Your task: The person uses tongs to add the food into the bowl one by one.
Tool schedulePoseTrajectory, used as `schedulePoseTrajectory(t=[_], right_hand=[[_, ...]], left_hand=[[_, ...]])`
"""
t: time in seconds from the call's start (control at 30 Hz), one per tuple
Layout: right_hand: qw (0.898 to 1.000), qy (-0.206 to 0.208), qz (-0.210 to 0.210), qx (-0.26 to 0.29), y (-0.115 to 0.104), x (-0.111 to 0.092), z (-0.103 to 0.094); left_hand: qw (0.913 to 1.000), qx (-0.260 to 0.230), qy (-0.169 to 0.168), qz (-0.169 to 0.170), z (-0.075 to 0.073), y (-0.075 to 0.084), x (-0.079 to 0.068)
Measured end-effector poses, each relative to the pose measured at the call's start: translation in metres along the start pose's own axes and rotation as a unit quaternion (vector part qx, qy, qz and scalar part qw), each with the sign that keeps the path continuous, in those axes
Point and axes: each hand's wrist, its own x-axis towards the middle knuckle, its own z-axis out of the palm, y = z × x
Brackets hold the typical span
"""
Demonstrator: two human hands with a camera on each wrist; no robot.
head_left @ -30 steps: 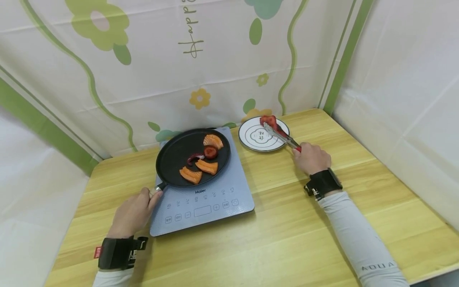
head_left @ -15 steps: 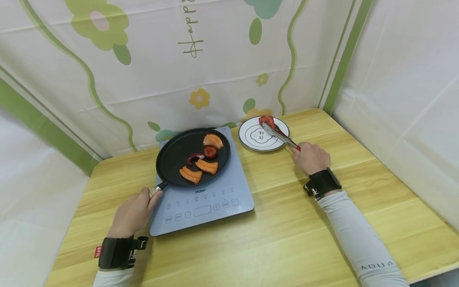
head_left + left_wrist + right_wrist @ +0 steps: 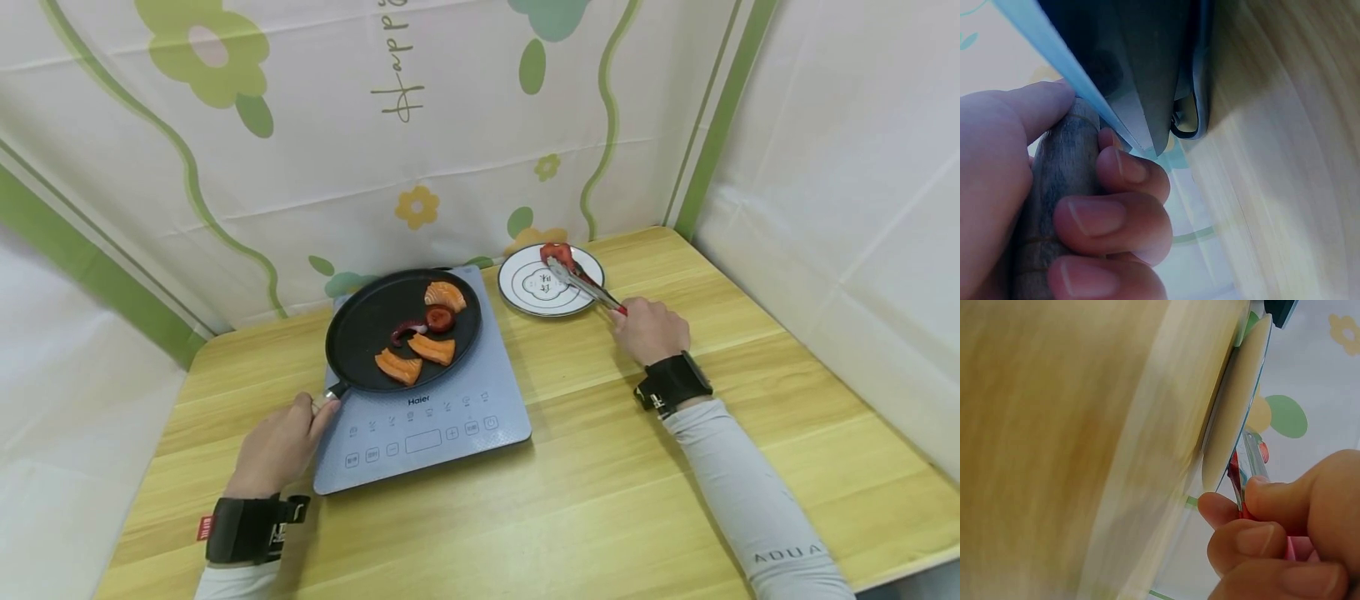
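My left hand [image 3: 277, 446] grips the wood-look handle [image 3: 1063, 169] of a black frying pan [image 3: 360, 325], its fingers curled round it in the left wrist view. Inside the pan lie orange salmon pieces [image 3: 432, 349], a dark red octopus tentacle [image 3: 407, 330] and a round red slice [image 3: 440, 318]. With my right hand [image 3: 651, 332] I hold metal tongs [image 3: 592, 289] with red on the grip. Their tips are at a red food piece [image 3: 556, 253] over the white plate [image 3: 517, 293]. Whether the tips pinch it firmly is too small to tell.
Under the pan is a grey-blue induction cooker [image 3: 480, 392], marked Haier, with touch controls facing me. The plate stands to its right on the wooden table [image 3: 600, 500]. A patterned cloth [image 3: 315, 167] hangs behind the table, and white cloth walls flank it.
The tongs' tips and the red food piece have shifted very slightly left over the plate. My left hand and the pan have stayed put.
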Motion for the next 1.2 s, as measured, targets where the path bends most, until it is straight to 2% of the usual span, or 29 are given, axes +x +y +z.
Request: schedulePoseTrajectory(t=[0.63,1.2], right_hand=[[1.000,-0.007,0.014,0.004,-0.0003,0.0007,0.0006],[1.000,0.001,0.007,0.006,0.0027,0.0004,0.0000]], left_hand=[[1.0000,-0.004,-0.002,-0.001,-0.0003,0.0006,-0.0004],[1.0000,-0.002,0.003,0.003,0.0014,-0.0013,0.0002]])
